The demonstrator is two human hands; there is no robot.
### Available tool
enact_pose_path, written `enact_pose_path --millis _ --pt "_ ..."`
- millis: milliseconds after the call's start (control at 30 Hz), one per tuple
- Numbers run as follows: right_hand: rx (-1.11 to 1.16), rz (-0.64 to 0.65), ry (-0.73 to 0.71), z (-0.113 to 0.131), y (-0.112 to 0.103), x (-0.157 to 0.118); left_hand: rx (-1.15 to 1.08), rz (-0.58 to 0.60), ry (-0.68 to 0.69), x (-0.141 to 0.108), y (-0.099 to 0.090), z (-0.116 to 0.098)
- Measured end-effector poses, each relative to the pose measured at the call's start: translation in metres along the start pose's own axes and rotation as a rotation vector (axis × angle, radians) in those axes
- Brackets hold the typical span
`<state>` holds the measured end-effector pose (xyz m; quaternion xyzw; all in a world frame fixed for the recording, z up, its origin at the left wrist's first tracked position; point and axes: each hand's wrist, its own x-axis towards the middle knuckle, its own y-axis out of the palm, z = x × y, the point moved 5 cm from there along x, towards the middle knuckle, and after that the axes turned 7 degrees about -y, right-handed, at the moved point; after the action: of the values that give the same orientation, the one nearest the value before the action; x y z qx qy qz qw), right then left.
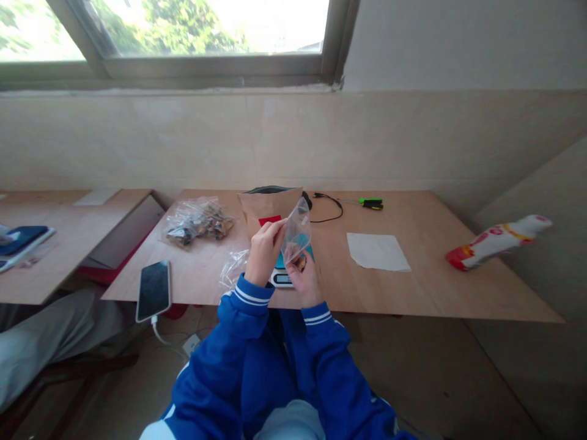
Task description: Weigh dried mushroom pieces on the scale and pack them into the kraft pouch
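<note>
A small clear plastic bag (pixel 300 221) is held up over the middle of the table. My left hand (pixel 265 252) pinches its left edge between thumb and fingers. Curled beneath the bag's lower end, my right hand (pixel 304 278) holds small dried brown pieces (pixel 300 263), with its thumb at the bag. Under my hands lies a white and blue digital scale (pixel 282 279), partly hidden. Behind them stands an open brown paper pouch (pixel 270 205) with a red label. Empty-looking clear plastic bags (pixel 233 269) lie left of the scale.
Filled clear bags of brown pieces (pixel 199 223) lie at left. A phone (pixel 154 290) on a white cable overhangs the front edge. Rightward are a black cable (pixel 332 208), green-black screwdrivers (pixel 370 203), white paper (pixel 378 251) and a red-white bottle (pixel 498 243). Another person's leg (pixel 59 336) shows at left.
</note>
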<state>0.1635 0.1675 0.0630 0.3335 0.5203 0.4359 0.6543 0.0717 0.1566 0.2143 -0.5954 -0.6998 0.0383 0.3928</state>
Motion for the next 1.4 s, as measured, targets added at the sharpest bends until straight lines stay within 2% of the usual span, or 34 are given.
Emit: enact_pose_path --millis 100,167,233,267,300,333,367,400,467,533,567,600,667,767,800,867,933,1000,1100,1167,1267,1333,1400 --pt "-0.017 -0.001 0.016 0.002 -0.003 0.002 -0.097 -0.187 -0.101 -0.009 -0.019 0.001" --pt "-0.024 0.02 0.019 0.007 -0.005 0.001 -0.187 -0.441 -0.208 -0.018 -0.041 0.01" --pt "-0.024 0.04 0.009 0.015 -0.008 0.0 -0.254 -0.726 -0.318 -0.029 -0.065 0.032" --pt "-0.022 0.047 -0.001 0.02 -0.01 -0.001 -0.273 -0.842 -0.377 -0.034 -0.076 0.046" --pt "-0.018 0.054 -0.013 0.025 -0.011 -0.002 -0.285 -0.909 -0.444 -0.038 -0.084 0.064" --pt "-0.013 0.061 -0.025 0.03 -0.011 -0.003 -0.289 -0.946 -0.533 -0.041 -0.09 0.084" --pt "-0.009 0.068 -0.034 0.035 -0.011 -0.003 -0.254 -0.934 -0.655 -0.043 -0.093 0.104" --pt "-0.005 0.075 -0.039 0.039 -0.01 -0.003 -0.201 -0.873 -0.796 -0.045 -0.093 0.125" --pt "0.002 0.087 -0.043 0.045 -0.007 -0.003 -0.149 -0.791 -0.937 -0.051 -0.09 0.154" --pt "0.006 0.097 -0.042 0.049 -0.002 -0.003 -0.08 -0.756 -1.029 -0.058 -0.083 0.168" --pt "0.006 0.102 -0.04 0.05 0.0 -0.003 -0.033 -0.753 -1.039 -0.059 -0.08 0.167" --pt "0.003 0.107 -0.039 0.05 0.002 -0.003 0.022 -0.752 -0.994 -0.058 -0.076 0.161" --pt "-0.007 0.119 -0.037 0.049 0.006 -0.003 0.109 -0.706 -0.738 -0.043 -0.069 0.136" --pt "-0.029 0.136 -0.035 0.047 0.018 -0.003 0.121 -0.477 -0.189 -0.005 -0.049 0.083" --pt "-0.044 0.146 -0.034 0.046 0.025 -0.003 0.122 -0.38 -0.063 0.007 -0.041 0.068" --pt "-0.102 0.189 -0.034 0.046 0.047 -0.003 0.178 -0.216 0.092 0.03 -0.026 0.047" --pt "-0.206 0.282 -0.062 0.051 0.08 -0.004 0.246 -0.102 0.145 0.047 -0.014 0.038" --pt "-0.352 0.432 -0.15 0.058 0.12 -0.007 0.274 -0.042 0.149 0.057 -0.006 0.039" --pt "-0.675 0.748 -0.339 0.066 0.181 -0.015 0.21 -0.027 0.158 0.056 0.0 0.047" --pt "-0.928 0.97 -0.399 0.061 0.207 -0.019 0.145 -0.058 0.193 0.049 0.001 0.049" --pt "-1.297 1.212 -0.412 0.048 0.218 -0.017 0.096 -0.146 0.256 0.033 0.0 0.05" --pt "-1.458 1.284 -0.44 0.041 0.212 -0.014 0.08 -0.199 0.291 0.022 -0.001 0.05" --pt "-1.537 1.297 -0.5 0.039 0.205 -0.013 0.064 -0.216 0.329 0.009 -0.001 0.051"
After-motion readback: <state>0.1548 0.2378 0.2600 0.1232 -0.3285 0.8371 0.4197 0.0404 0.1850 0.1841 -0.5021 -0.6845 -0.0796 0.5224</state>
